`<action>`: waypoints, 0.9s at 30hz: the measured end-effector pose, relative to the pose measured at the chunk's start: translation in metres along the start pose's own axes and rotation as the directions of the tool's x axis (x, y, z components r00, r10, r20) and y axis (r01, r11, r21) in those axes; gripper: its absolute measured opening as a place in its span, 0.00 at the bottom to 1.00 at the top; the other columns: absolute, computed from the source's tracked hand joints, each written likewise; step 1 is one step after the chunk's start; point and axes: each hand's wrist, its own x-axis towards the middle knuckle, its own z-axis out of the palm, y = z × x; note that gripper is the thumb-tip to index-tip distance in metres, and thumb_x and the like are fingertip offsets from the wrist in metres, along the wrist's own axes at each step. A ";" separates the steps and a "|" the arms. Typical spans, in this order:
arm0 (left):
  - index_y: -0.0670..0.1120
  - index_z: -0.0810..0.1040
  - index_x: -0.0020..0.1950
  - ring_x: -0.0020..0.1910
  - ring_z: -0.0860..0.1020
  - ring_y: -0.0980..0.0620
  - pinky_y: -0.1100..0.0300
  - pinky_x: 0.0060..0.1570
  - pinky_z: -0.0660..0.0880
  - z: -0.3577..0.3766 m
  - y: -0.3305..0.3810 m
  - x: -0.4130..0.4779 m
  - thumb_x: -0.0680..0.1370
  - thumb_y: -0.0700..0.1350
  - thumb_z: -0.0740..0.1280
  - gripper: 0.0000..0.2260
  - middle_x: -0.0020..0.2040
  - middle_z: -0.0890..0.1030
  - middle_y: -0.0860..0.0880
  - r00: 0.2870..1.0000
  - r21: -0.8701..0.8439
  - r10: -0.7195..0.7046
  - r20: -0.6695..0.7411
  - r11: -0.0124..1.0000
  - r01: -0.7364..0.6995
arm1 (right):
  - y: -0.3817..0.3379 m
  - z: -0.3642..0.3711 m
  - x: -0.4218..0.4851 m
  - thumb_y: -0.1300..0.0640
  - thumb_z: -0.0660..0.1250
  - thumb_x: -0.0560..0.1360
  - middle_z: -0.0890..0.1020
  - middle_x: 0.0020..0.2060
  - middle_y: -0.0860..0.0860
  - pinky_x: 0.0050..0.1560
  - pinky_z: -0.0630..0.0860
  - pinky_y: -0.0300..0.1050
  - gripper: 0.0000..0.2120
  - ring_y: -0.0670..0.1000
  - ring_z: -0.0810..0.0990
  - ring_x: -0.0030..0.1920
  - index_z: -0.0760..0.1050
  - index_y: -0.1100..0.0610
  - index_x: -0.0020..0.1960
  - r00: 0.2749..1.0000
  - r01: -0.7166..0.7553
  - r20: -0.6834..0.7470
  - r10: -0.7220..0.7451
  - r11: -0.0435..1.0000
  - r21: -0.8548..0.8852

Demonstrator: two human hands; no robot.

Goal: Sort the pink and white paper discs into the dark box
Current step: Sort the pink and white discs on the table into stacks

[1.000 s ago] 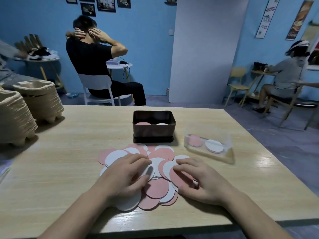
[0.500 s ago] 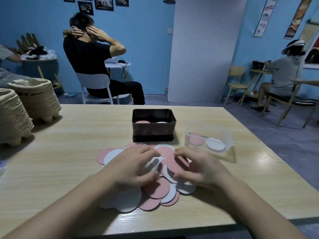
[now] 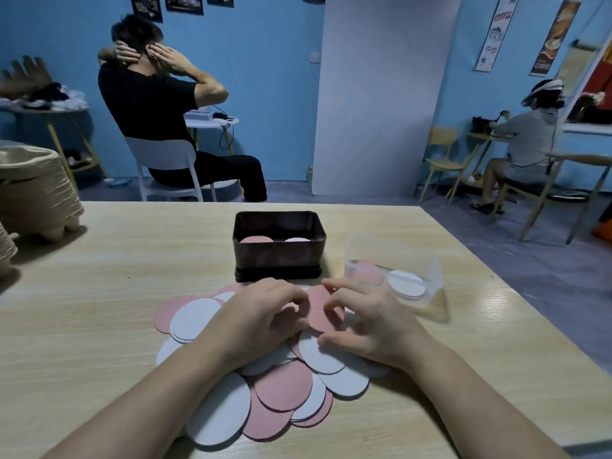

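At the far left edge of the tabletop [image 3: 99, 293], stacked pulp trays [image 3: 29, 193] are kept well apart from the work. Toward the near middle, the pile of pink and white paper discs [image 3: 265, 385] is spread in a loose overlapping fan, presumably so single discs can be teased off. The discs appear thin, flat and matte, with cleanly cut round edges; a white disc [image 3: 195, 318] lies at about 9 o'clock of the pile over a pink one.

The left hand [image 3: 261, 321] is curled over the pile, fingertips drawn together; whether a disc is pinched cannot be told. A pink disc [image 3: 319, 309] is tilted up between the two hands, seemingly being separated from its neighbours. The right hand [image 3: 367, 326] is also curled, fingers bent at that disc's edge and thumb pressed on a white disc; a firm grip cannot be confirmed.

The dark box [image 3: 280, 256] is placed at 12 o'clock of the pile, just beyond the hands, likely for a short reach. One pink stack and one white stack are seen inside, side by side. At about 2 o'clock, a clear plastic container [image 3: 397, 260] holds more pink and white discs.
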 end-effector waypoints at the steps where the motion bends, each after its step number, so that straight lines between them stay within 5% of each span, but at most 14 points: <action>1: 0.51 0.78 0.52 0.46 0.74 0.56 0.58 0.43 0.74 -0.001 0.000 0.000 0.77 0.48 0.73 0.06 0.46 0.78 0.58 1.000 0.004 0.005 0.003 1.000 -0.005 | 0.000 -0.001 -0.002 0.37 0.73 0.71 0.79 0.66 0.50 0.63 0.67 0.32 0.18 0.46 0.77 0.66 0.78 0.50 0.50 1.000 0.001 0.010 -0.001 1.000 0.012; 4: 0.52 0.77 0.58 0.49 0.76 0.57 0.56 0.46 0.76 -0.003 0.003 -0.001 0.78 0.52 0.71 0.11 0.50 0.78 0.58 1.000 0.013 0.003 0.020 1.000 -0.003 | 0.002 -0.006 -0.008 0.41 0.74 0.73 0.80 0.64 0.51 0.59 0.77 0.45 0.15 0.43 0.76 0.66 0.79 0.51 0.50 0.999 0.018 -0.032 -0.017 1.000 0.020; 13: 0.56 0.75 0.65 0.59 0.75 0.58 0.54 0.60 0.73 -0.008 0.020 0.004 0.71 0.64 0.73 0.26 0.59 0.78 0.59 0.960 0.018 0.111 0.258 0.993 -0.120 | 0.011 -0.018 -0.025 0.38 0.72 0.73 0.78 0.64 0.44 0.59 0.77 0.47 0.16 0.45 0.76 0.64 0.78 0.50 0.49 0.993 -0.072 -0.100 0.069 0.997 -0.025; 19: 0.55 0.75 0.65 0.56 0.75 0.62 0.61 0.56 0.73 -0.011 0.020 -0.003 0.70 0.55 0.75 0.24 0.57 0.77 0.64 0.982 -0.058 0.086 0.168 0.995 -0.077 | 0.003 -0.015 -0.032 0.38 0.72 0.73 0.80 0.62 0.47 0.57 0.78 0.48 0.17 0.46 0.78 0.62 0.79 0.50 0.52 0.988 -0.108 -0.115 0.104 0.994 -0.025; 27: 0.56 0.74 0.65 0.56 0.77 0.58 0.58 0.50 0.77 -0.018 0.011 -0.021 0.71 0.58 0.73 0.24 0.57 0.79 0.59 1.000 -0.038 -0.025 -0.016 0.999 0.024 | 0.001 -0.010 -0.039 0.40 0.72 0.72 0.80 0.60 0.44 0.53 0.79 0.51 0.19 0.47 0.78 0.62 0.77 0.48 0.57 0.978 -0.169 -0.122 0.169 0.986 0.005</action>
